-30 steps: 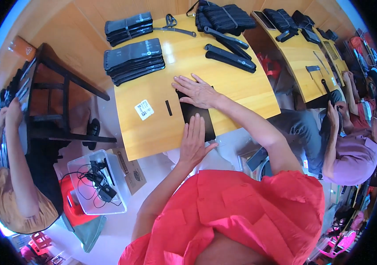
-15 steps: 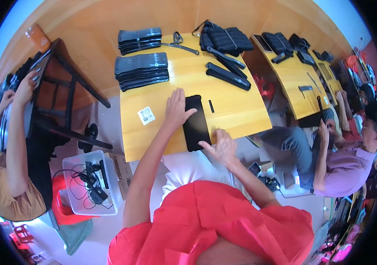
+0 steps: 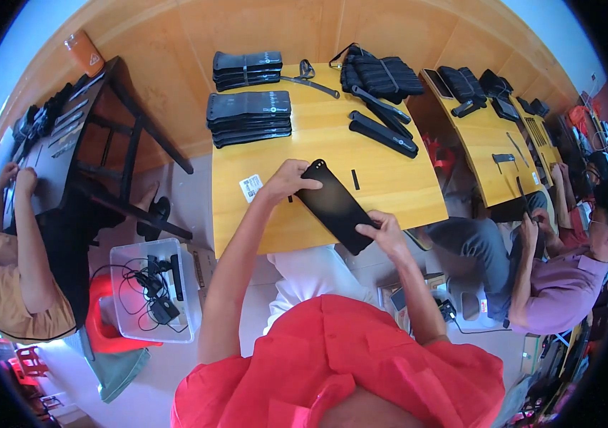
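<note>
While you lean over the wooden table [image 3: 404, 187], this is how things lie

Black flat piece: a long, flat black piece [image 3: 334, 205] with one rounded end lies slanted across the near edge of the table, rounded end up and to your left, its lower end sticking out past the edge toward you

Left hand: your left hand [image 3: 286, 182] is curled around the rounded upper end of the piece, fingers closed on its edge

Right hand: your right hand [image 3: 387, 230] grips the lower right side of the piece, fingers folded over it near the table's edge

Label: a small white label [image 3: 251, 187] lies flat on the table just beside your left wrist

Small black strip: a short black strip [image 3: 354, 179] lies on the wood near the piece, apart from it, on its right

Stacks: two piles of flat black pieces [image 3: 248, 114] sit further back on your left, the nearer pile bigger than the one behind it

Bundles: a heap of black bundles [image 3: 382, 75] sits at the far right of the table, with two long black bars [image 3: 382, 133] lying slanted in front of it

Scissors: a pair of scissors [image 3: 309, 73] lies between the far pile and the heap

Plastic bin: a clear bin [image 3: 153, 289] with cables stands on the floor to your left, below the table

Others: one person [image 3: 4, 271] sits at the dark table on your left, another [image 3: 564, 282] at the next wooden table on your right
</note>
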The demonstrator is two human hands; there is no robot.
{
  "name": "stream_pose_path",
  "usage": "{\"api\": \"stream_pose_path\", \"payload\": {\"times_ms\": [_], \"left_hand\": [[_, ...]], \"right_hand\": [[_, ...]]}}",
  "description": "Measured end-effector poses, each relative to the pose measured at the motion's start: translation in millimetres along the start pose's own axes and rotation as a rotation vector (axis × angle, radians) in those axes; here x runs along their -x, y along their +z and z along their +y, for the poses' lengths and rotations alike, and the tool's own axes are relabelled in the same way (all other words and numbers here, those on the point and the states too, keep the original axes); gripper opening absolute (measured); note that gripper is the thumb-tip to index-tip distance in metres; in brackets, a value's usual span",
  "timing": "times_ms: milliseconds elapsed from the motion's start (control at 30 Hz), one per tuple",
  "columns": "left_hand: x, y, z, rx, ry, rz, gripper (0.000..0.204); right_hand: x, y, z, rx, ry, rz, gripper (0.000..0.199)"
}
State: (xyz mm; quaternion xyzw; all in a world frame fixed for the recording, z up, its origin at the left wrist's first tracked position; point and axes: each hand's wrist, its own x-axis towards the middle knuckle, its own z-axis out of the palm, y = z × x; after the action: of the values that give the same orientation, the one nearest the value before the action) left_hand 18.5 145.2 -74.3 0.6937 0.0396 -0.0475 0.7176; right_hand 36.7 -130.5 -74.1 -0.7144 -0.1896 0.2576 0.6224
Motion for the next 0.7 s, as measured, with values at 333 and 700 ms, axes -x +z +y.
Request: {"api": "stream_pose_path", "payload": {"times_ms": [333, 700], "left_hand": [[57, -37, 12, 0.24, 0.128, 0.401, 0.014], [16, -167, 45, -0.167, 0.073, 0.929, 0.03]], "right_hand": [[-49, 10, -20, -0.306, 0.188, 0.077, 0.011], [-206, 82, -85, -0.14, -0.016, 0.059, 0.016]]}}
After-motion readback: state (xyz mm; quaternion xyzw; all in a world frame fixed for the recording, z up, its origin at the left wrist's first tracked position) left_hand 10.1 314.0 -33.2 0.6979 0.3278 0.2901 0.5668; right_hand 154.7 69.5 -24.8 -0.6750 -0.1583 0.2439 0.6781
